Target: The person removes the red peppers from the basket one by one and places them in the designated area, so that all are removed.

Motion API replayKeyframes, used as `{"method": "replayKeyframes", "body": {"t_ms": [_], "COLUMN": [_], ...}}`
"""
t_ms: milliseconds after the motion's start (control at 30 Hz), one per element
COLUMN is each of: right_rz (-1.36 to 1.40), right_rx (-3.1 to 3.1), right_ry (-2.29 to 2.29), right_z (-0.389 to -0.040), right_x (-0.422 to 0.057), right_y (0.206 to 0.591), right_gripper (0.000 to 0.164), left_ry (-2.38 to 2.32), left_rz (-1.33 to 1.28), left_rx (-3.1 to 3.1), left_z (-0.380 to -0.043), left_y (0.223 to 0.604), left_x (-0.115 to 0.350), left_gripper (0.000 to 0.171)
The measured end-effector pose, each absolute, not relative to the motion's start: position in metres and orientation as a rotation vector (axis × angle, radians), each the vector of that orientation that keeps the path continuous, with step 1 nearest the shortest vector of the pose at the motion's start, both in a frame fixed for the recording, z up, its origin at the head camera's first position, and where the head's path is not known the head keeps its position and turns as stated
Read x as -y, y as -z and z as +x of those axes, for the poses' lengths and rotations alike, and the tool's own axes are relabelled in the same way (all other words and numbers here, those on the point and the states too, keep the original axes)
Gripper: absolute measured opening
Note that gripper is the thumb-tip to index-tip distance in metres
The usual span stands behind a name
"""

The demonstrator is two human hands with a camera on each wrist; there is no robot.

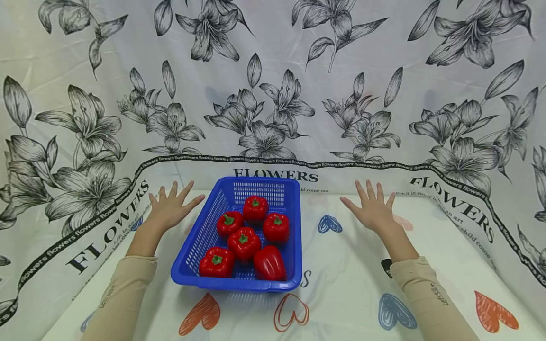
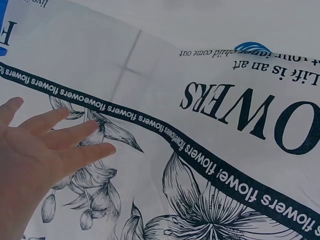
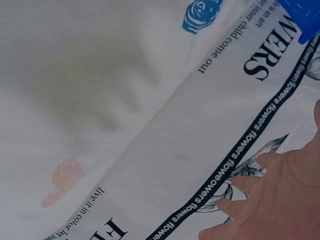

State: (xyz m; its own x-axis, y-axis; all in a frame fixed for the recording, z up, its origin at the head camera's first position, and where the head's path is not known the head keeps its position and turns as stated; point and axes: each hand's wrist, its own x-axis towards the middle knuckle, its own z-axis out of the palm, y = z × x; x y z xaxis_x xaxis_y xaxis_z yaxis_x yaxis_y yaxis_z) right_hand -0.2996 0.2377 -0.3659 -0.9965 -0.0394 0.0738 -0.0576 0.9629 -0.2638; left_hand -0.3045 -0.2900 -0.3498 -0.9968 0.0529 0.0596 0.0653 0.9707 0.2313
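Note:
A blue plastic basket (image 1: 236,282) with slotted walls stands on the table, left of centre in the head view. Several glossy red bell peppers (image 1: 244,243) lie inside it, most with green stems showing; one at the front right lies on its side. My left hand (image 1: 170,210) is held out beside the basket's left wall, fingers spread, holding nothing. To the right of the basket and well apart from it, my right hand (image 1: 375,208) is likewise spread and holds nothing. In the wrist views, the left hand (image 2: 45,150) and right hand (image 3: 280,195) show straight, separated fingers.
A white tablecloth (image 1: 341,303) printed with red and blue hearts covers the table. Behind and at both sides hangs a white curtain (image 1: 273,61) with black lily drawings and a lettered dark band. A dark band (image 1: 386,268) sits at the right wrist by the beige sleeve (image 1: 426,293).

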Motion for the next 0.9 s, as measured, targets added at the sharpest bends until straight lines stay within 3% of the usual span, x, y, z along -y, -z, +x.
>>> {"method": "replayKeyframes", "body": {"t_ms": [467,900], "right_rz": [0.083,0.123], "right_rx": [3.014,2.877], "right_ry": [-0.441,-0.656], "right_z": [-0.296,-0.300], "right_x": [-0.238,-0.242], "right_y": [0.368,0.378], "right_gripper": [0.092,0.104], "left_ry": [0.366,0.410], "left_rz": [-0.095,-0.128], "left_rx": [3.072,3.024], "left_z": [-0.303,-0.294], "left_y": [0.350,0.356], "left_x": [0.287,0.285], "left_gripper": [0.088,0.089]}}
